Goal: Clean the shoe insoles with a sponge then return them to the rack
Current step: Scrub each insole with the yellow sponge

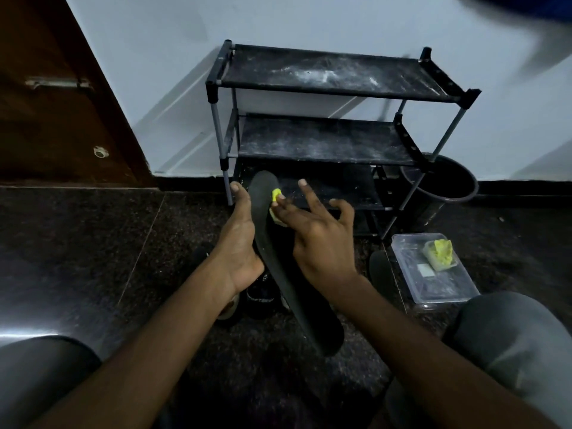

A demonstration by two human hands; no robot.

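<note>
Dark speckled stone flooring [93, 243] is meeting a pale wall [154, 57], and a black three-tier shoe rack [334, 88] is standing against it with dust streaking its shelves. Nothing is sitting on the two upper tiers; the bottom tier is partly hidden.

A seated person is looking down at both hands, which are working close together in front of the rack. The left hand [240, 243] is propping up a long black insole [303, 305] from its left side, with fingers lying straight along the edge and the thumb hidden behind. The right hand [318, 236] is spreading its fingers and pressing a small yellow-green sponge [275, 194] against the insole near its upper tip.

Cleaning is therefore under way. The sponge is sitting at the toe end, and how much of the surface is already wiped cannot be told in this dim light.

A pair of dark shoes [260, 294] is lying on the floor beneath the hands. To the right, a clear plastic box [433, 292] is holding another yellow-green sponge piece [441, 250]. A dark oval shape [379, 270], seemingly a second insole, is lying just beside the box. Both insoles are apparently still waiting to go back on the rack.
</note>
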